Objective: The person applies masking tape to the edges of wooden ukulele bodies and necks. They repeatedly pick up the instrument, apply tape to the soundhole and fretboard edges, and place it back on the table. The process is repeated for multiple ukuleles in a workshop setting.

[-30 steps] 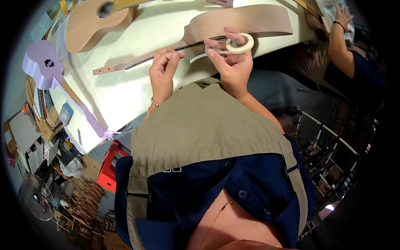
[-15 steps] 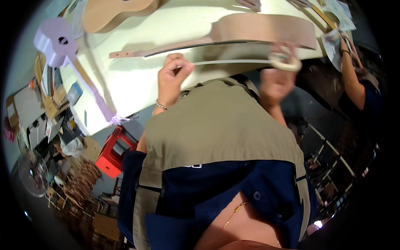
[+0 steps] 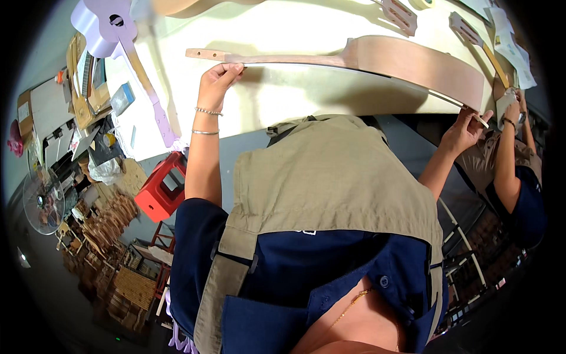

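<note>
An unfinished wooden guitar (image 3: 413, 62) lies on its side along the near part of the table, neck to the left. A pale strip of tape (image 3: 295, 67) runs taut along its near edge, from neck to body. My left hand (image 3: 219, 81) pinches the strip's left end against the neck near the headstock. At the body's right end, my right hand (image 3: 463, 133) is closed on a roll of masking tape (image 3: 482, 121), seen nearly edge-on. Part of the roll is hidden by the fingers.
A lilac guitar (image 3: 137, 65) and a plain wooden guitar body (image 3: 200, 5) lie at the far left of the table (image 3: 259, 112). Slotted headstocks (image 3: 401, 16) lie at the back. At the right, a co-worker's hands (image 3: 512, 109) hold something pale. A red stool (image 3: 159, 189) stands below the table.
My hands have moved apart and up to the guitar, drawing out a longer strip of tape. The strip hung off the guitar before; now it lies along its near edge.
</note>
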A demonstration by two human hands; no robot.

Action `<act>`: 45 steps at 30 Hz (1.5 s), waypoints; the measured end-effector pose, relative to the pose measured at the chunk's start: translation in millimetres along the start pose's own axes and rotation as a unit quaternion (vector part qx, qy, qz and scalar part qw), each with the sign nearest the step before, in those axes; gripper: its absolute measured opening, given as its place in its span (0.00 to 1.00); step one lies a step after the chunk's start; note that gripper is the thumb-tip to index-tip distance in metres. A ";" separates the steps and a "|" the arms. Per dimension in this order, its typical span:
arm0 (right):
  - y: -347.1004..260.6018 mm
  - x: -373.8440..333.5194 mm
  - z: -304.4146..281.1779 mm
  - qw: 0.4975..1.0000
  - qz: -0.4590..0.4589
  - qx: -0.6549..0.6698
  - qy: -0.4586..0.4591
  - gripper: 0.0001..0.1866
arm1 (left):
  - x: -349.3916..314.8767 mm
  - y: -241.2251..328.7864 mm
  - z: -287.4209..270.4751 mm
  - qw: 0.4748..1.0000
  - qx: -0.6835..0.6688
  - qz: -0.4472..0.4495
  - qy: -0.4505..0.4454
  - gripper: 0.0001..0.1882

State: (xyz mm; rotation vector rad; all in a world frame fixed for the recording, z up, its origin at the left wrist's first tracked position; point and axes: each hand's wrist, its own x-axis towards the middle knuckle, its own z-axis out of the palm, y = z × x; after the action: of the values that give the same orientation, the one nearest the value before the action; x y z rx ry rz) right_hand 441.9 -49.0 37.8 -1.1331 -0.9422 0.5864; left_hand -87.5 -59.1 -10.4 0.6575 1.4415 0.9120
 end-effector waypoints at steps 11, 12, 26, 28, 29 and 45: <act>8.6 -1.1 -7.4 1.000 -0.008 -0.025 0.010 0.38 | -2.4 1.4 9.0 0.995 -0.074 -0.028 0.067 0.07; 5.7 -2.6 -1.9 1.000 -0.014 -0.023 0.009 0.38 | -3.5 0.4 11.6 0.992 -0.096 -0.029 0.083 0.07; 19.1 -7.5 7.8 0.998 -0.025 0.011 0.049 0.35 | -22.8 -41.2 52.9 0.624 0.580 0.437 0.288 0.20; 19.1 -7.1 10.7 0.997 -0.024 -0.006 0.072 0.36 | -21.6 -42.8 56.3 0.621 0.578 0.446 0.284 0.22; 18.9 -7.2 10.7 0.997 -0.021 -0.005 0.076 0.36 | -21.8 -42.9 59.1 0.621 0.577 0.450 0.282 0.23; 18.8 -9.9 16.0 0.997 -0.031 -0.030 0.069 0.34 | -19.8 -15.8 183.3 0.614 0.548 0.558 0.108 0.17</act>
State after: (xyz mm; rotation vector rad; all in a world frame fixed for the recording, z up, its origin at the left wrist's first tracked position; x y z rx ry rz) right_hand 424.2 -42.6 19.0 -1.1786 -0.8769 0.4254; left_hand 97.3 -57.3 -2.4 2.6799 1.6664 0.8924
